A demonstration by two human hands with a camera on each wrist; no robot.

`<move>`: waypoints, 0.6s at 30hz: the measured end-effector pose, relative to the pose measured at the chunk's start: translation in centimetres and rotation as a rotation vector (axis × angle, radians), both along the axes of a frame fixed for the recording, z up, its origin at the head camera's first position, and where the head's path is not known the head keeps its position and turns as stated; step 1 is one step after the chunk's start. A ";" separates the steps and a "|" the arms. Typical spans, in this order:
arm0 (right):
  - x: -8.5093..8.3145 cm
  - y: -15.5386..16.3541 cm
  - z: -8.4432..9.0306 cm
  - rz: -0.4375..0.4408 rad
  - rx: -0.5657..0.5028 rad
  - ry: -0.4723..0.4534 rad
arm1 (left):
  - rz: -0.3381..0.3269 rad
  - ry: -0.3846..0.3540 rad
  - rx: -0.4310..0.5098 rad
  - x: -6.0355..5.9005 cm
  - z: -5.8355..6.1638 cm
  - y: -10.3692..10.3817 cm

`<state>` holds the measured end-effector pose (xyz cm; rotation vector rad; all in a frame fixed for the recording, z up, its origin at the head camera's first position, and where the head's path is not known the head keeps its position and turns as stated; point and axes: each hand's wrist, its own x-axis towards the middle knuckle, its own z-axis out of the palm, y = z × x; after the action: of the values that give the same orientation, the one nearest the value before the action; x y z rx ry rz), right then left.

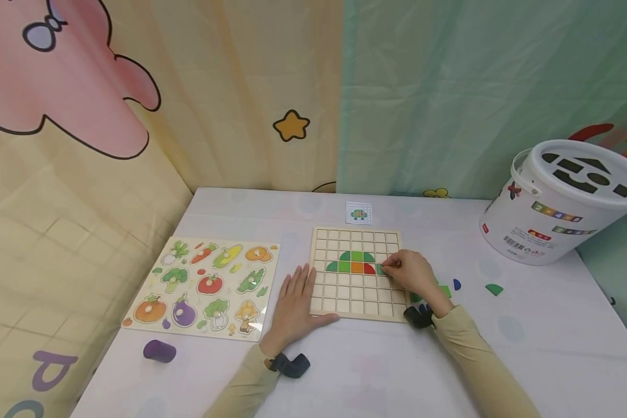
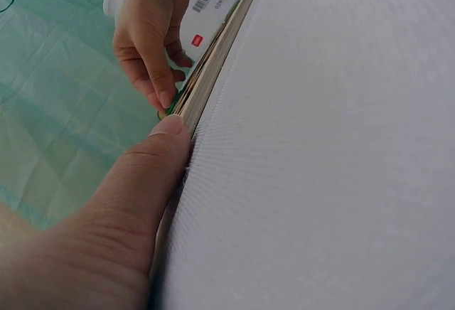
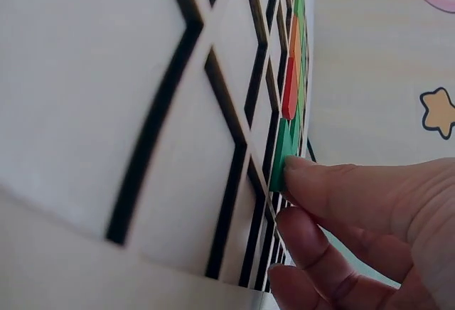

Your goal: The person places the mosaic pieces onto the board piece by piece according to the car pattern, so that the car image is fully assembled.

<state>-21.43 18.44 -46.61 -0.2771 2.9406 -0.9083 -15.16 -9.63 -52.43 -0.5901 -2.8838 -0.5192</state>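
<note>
White table (image 1: 528,348), green tile (image 1: 381,269) pinched by right fingers (image 1: 392,265)

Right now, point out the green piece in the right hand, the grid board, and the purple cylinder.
green piece (image 3: 283,162): right wrist view, its flat green face.
grid board (image 1: 345,302): head view, empty lower squares.
purple cylinder (image 1: 159,350): head view, its curved side.

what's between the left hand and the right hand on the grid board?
Head view: the grid board, its bare cells and a row of green, orange and red tiles, lies between the left hand and the right hand.
</note>
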 end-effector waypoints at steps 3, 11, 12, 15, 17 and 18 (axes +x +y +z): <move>0.1 0.1 0.0 0.009 0.023 0.017 | -0.001 0.006 -0.002 0.0 -0.1 0.0; 0.5 0.3 0.2 0.043 0.049 0.006 | 0.004 -0.014 -0.017 0.0 0.2 0.0; 0.6 0.4 0.2 0.052 0.049 0.002 | 0.004 -0.016 -0.017 0.0 0.2 0.0; 0.9 0.9 0.3 0.097 0.029 0.000 | 0.006 -0.023 -0.020 0.0 0.2 0.0; 1.2 1.5 0.3 0.128 0.003 0.015 | 0.007 -0.024 -0.021 0.0 0.2 0.1; 1.4 1.9 0.3 0.141 -0.015 0.030 | 0.006 -0.023 -0.019 0.0 0.2 0.1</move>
<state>-20.06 20.31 -46.31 -0.4962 2.8977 -0.9145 -15.14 -9.57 -52.21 -0.5817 -2.9147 -0.5016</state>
